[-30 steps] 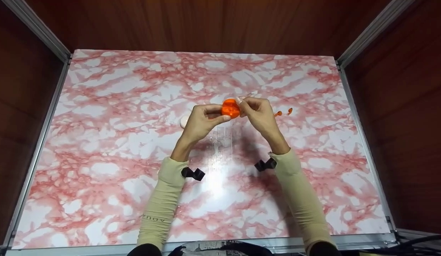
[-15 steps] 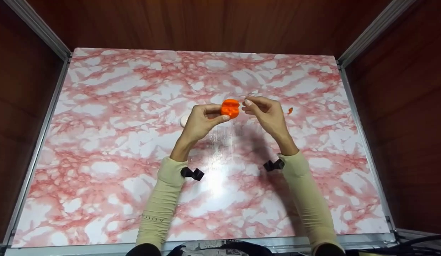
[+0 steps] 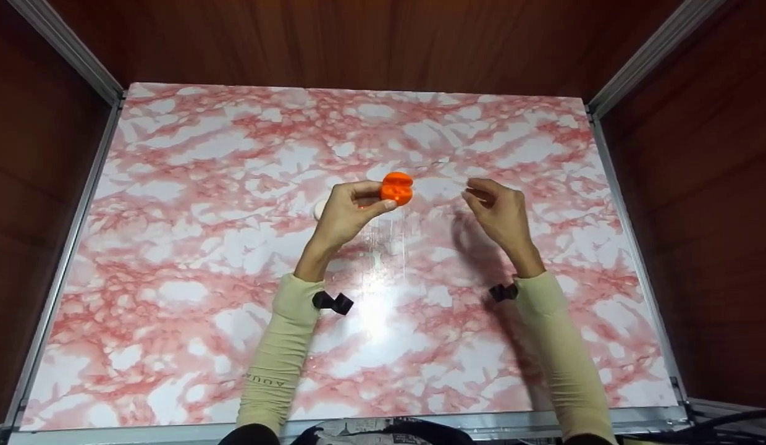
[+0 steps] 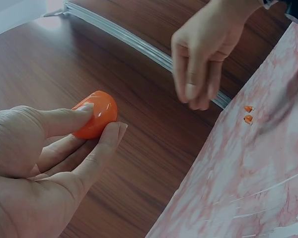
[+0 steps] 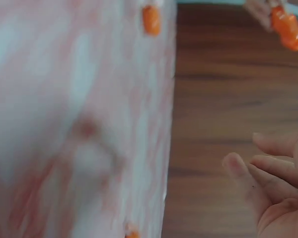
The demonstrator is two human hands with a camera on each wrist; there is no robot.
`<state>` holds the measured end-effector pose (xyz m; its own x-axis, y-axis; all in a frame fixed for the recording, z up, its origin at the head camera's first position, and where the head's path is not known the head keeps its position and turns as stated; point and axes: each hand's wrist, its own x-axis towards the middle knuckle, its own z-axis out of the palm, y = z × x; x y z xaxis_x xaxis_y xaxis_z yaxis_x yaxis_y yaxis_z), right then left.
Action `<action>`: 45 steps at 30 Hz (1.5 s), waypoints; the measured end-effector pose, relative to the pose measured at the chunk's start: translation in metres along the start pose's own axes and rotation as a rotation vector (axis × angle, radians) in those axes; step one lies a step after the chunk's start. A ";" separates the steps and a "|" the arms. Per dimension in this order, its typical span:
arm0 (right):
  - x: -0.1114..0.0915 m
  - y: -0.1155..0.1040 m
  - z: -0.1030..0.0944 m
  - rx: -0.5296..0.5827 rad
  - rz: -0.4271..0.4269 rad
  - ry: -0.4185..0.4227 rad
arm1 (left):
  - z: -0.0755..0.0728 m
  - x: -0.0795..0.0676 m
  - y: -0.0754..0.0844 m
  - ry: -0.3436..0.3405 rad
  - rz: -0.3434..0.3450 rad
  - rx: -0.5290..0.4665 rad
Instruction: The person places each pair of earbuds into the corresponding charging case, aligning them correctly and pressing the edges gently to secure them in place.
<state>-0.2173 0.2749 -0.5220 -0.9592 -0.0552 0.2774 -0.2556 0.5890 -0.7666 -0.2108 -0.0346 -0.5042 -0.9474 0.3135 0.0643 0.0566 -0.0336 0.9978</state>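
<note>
An orange earbud case point(image 3: 397, 193) with its lid raised is held above the table by my left hand point(image 3: 346, 213), the thumb in front and fingers behind. In the left wrist view the case point(image 4: 100, 115) shows its glossy rounded side. My right hand point(image 3: 500, 213) hovers to the right, fingers loosely bent and nothing visible between them. Two small orange earbuds point(image 4: 248, 119) lie on the table in the left wrist view; the right hand hides them in the head view. An orange piece point(image 5: 151, 20) also lies on the table in the right wrist view, blurred.
A white round object point(image 3: 320, 210) lies partly hidden behind the left hand. The marbled red and white table point(image 3: 235, 346) is bounded by dark wood panels point(image 3: 358, 43) and metal rails point(image 3: 630, 235).
My right hand has drawn away from the case to the right, now covering the small orange earbuds in the head view. The left hand and the case have barely moved.
</note>
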 end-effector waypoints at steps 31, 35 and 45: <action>0.004 0.089 -0.033 -0.362 0.185 -0.032 | 0.002 -0.004 -0.005 -0.015 -0.022 -0.065; 0.007 0.093 -0.032 -0.404 0.092 -0.042 | 0.002 -0.004 -0.005 -0.021 -0.026 -0.069; 0.019 0.096 -0.042 -0.644 -0.078 -0.323 | 0.001 -0.003 -0.007 -0.016 -0.019 -0.049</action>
<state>-0.2548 0.3643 -0.5656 -0.9545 -0.2927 0.0563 -0.2977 0.9264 -0.2307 -0.2076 -0.0343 -0.5113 -0.9431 0.3292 0.0461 0.0230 -0.0735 0.9970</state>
